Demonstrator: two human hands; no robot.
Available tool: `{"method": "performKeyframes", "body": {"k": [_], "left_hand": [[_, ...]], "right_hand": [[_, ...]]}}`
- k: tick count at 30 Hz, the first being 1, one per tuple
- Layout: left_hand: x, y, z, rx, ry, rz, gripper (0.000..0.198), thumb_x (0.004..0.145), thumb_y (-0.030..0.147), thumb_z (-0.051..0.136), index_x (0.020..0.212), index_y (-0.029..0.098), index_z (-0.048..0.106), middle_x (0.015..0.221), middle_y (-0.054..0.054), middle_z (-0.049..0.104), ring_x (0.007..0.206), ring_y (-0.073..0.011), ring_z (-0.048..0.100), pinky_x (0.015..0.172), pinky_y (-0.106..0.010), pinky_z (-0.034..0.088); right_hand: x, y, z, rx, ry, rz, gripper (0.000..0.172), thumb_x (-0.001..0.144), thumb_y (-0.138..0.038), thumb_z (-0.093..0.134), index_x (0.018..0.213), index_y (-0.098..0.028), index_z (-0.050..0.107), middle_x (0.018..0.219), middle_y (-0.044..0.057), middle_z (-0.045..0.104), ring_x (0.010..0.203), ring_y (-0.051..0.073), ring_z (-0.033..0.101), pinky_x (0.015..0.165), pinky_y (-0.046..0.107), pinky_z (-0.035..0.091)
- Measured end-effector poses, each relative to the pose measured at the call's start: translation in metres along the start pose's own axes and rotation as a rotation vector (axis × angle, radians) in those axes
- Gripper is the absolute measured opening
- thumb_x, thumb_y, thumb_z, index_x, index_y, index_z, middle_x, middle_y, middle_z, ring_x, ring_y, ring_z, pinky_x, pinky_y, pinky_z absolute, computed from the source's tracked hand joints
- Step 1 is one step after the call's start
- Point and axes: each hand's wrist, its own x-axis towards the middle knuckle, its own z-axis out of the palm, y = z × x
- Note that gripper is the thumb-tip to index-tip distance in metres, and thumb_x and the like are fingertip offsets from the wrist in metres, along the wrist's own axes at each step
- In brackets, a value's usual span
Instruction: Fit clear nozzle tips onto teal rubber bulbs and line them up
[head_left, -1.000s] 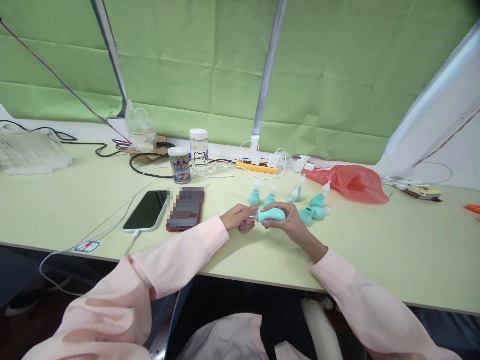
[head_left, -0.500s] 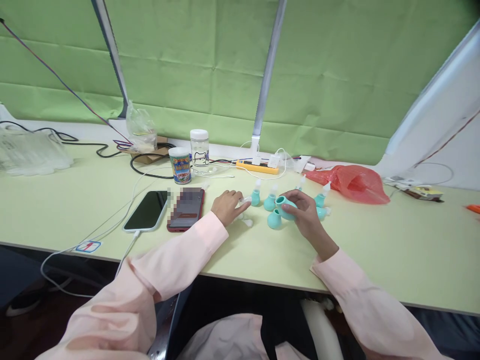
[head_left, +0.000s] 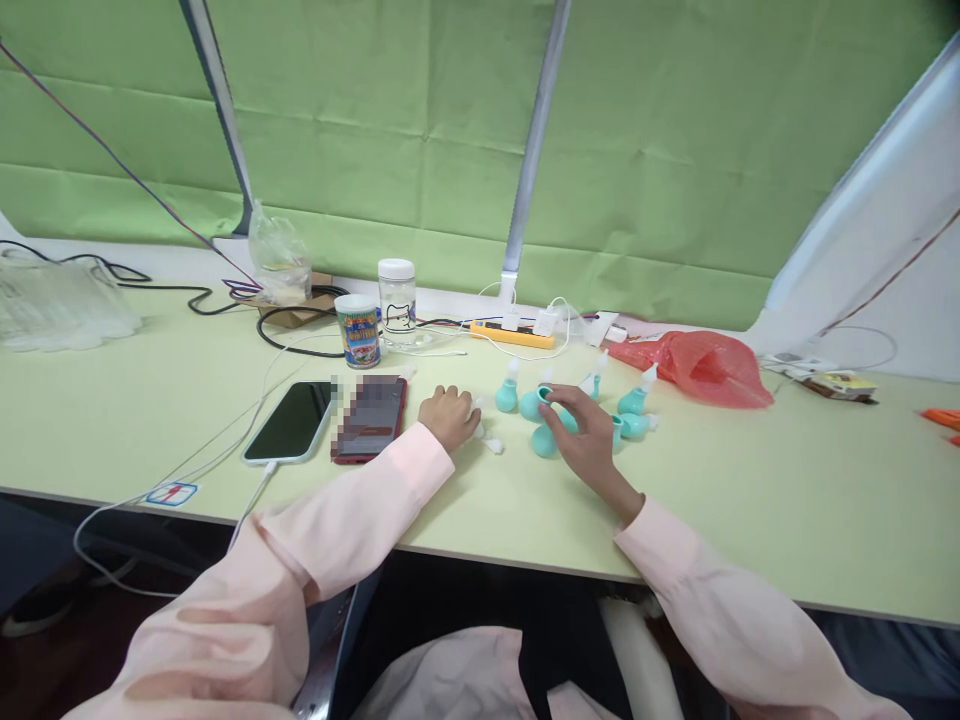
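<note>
My right hand (head_left: 589, 435) pinches a teal rubber bulb (head_left: 547, 396) between thumb and fingers, its round open mouth facing up and left. More teal bulbs cluster around it: one (head_left: 544, 441) stands just below it, and another (head_left: 506, 396), fitted with a clear pointed nozzle, stands to the left. Several others with nozzles, such as the teal bulb (head_left: 632, 401), are to the right. My left hand (head_left: 448, 418) rests on the table with fingers curled around a small clear nozzle (head_left: 476, 408), partly hidden. A loose nozzle (head_left: 493, 446) lies by it.
Two phones, one white-edged (head_left: 291, 422) and one red-edged (head_left: 371, 420), lie left of my left hand. Behind stand a printed tub (head_left: 358, 332), a clear jar (head_left: 397, 303) and a yellow power strip (head_left: 512, 335). A red plastic bag (head_left: 705, 370) lies back right.
My right hand has moved left with the bulb, turning it so that its mouth points more upward. My left thumb has drawn in, and its fingers have closed over the clear nozzle.
</note>
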Motion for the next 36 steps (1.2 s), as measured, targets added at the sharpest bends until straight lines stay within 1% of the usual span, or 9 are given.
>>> {"method": "performKeyframes", "body": {"k": [4, 8, 12, 14, 16, 21, 26, 32, 36], "left_hand": [[0.001, 0.0, 0.002, 0.01, -0.015, -0.011, 0.038, 0.078, 0.038, 0.024, 0.087, 0.016, 0.054, 0.086, -0.01, 0.054, 0.085, -0.0245, 0.047, 0.06, -0.032, 0.039], [0.003, 0.001, 0.002, -0.005, -0.038, -0.009, 0.038, 0.079, 0.036, 0.023, 0.085, 0.016, 0.055, 0.085, -0.01, 0.054, 0.084, -0.0244, 0.047, 0.061, -0.033, 0.039], [0.006, 0.002, -0.003, -0.098, 0.117, 0.016, 0.037, 0.081, 0.034, 0.022, 0.108, 0.021, 0.044, 0.091, -0.008, 0.05, 0.087, -0.022, 0.045, 0.064, -0.032, 0.04], [0.008, 0.004, -0.006, -0.152, 0.203, 0.068, 0.04, 0.081, 0.034, 0.022, 0.119, 0.024, 0.032, 0.096, -0.008, 0.047, 0.088, -0.0204, 0.043, 0.069, -0.032, 0.039], [0.01, 0.007, -0.006, -0.196, 0.231, 0.152, 0.042, 0.082, 0.034, 0.022, 0.123, 0.029, 0.023, 0.104, -0.008, 0.042, 0.092, -0.0199, 0.041, 0.074, -0.033, 0.038], [0.019, 0.014, 0.004, -0.255, 0.136, 0.264, 0.04, 0.081, 0.039, 0.023, 0.121, 0.036, 0.026, 0.127, -0.005, 0.022, 0.108, -0.0271, 0.027, 0.082, -0.043, 0.031], [0.027, 0.015, 0.014, -0.317, -0.021, 0.248, 0.042, 0.081, 0.041, 0.017, 0.122, 0.033, 0.026, 0.129, 0.0, 0.025, 0.109, -0.0293, 0.025, 0.083, -0.047, 0.028], [0.024, 0.012, 0.004, -0.392, 0.035, 0.208, 0.046, 0.081, 0.04, 0.019, 0.125, 0.027, 0.021, 0.131, -0.001, 0.023, 0.108, -0.026, 0.026, 0.082, -0.042, 0.032], [0.028, 0.011, 0.003, -0.399, -0.021, 0.251, 0.046, 0.08, 0.037, 0.023, 0.126, 0.029, 0.016, 0.13, -0.003, 0.024, 0.113, -0.0247, 0.025, 0.086, -0.043, 0.027]], "right_hand": [[-0.001, 0.007, 0.002, -0.138, -0.085, -0.085, 0.011, 0.07, -0.019, 0.053, 0.08, -0.021, 0.055, 0.088, 0.004, 0.06, 0.086, 0.016, 0.054, 0.077, 0.033, 0.043], [-0.003, 0.013, 0.005, -0.276, -0.176, -0.071, 0.009, 0.069, -0.024, 0.054, 0.077, -0.021, 0.058, 0.078, 0.003, 0.062, 0.08, 0.017, 0.055, 0.071, 0.034, 0.044], [-0.006, 0.015, 0.007, -0.397, -0.215, -0.037, 0.011, 0.069, -0.026, 0.054, 0.077, -0.021, 0.059, 0.075, 0.002, 0.062, 0.075, 0.018, 0.055, 0.068, 0.035, 0.042], [-0.007, 0.015, 0.008, -0.425, -0.207, -0.057, 0.011, 0.069, -0.027, 0.053, 0.077, -0.021, 0.059, 0.076, 0.002, 0.063, 0.075, 0.018, 0.054, 0.068, 0.035, 0.04], [-0.009, 0.015, 0.01, -0.439, -0.204, -0.069, 0.011, 0.07, -0.028, 0.053, 0.076, -0.021, 0.059, 0.077, 0.002, 0.063, 0.075, 0.018, 0.054, 0.068, 0.034, 0.039], [-0.013, 0.014, 0.013, -0.462, -0.262, 0.005, 0.013, 0.071, -0.029, 0.051, 0.079, -0.023, 0.059, 0.078, 0.001, 0.064, 0.077, 0.018, 0.054, 0.07, 0.034, 0.038], [-0.013, 0.011, 0.013, -0.491, -0.272, 0.033, 0.015, 0.069, -0.028, 0.052, 0.082, -0.022, 0.058, 0.081, -0.001, 0.063, 0.079, 0.018, 0.053, 0.072, 0.033, 0.036], [-0.011, 0.006, 0.011, -0.512, -0.184, 0.018, 0.022, 0.067, -0.032, 0.053, 0.084, -0.02, 0.057, 0.084, 0.003, 0.062, 0.082, 0.02, 0.052, 0.073, 0.034, 0.035], [-0.013, 0.006, 0.013, -0.504, -0.175, 0.015, 0.023, 0.067, -0.033, 0.052, 0.086, -0.02, 0.056, 0.084, 0.003, 0.061, 0.081, 0.02, 0.052, 0.072, 0.034, 0.036]]}}
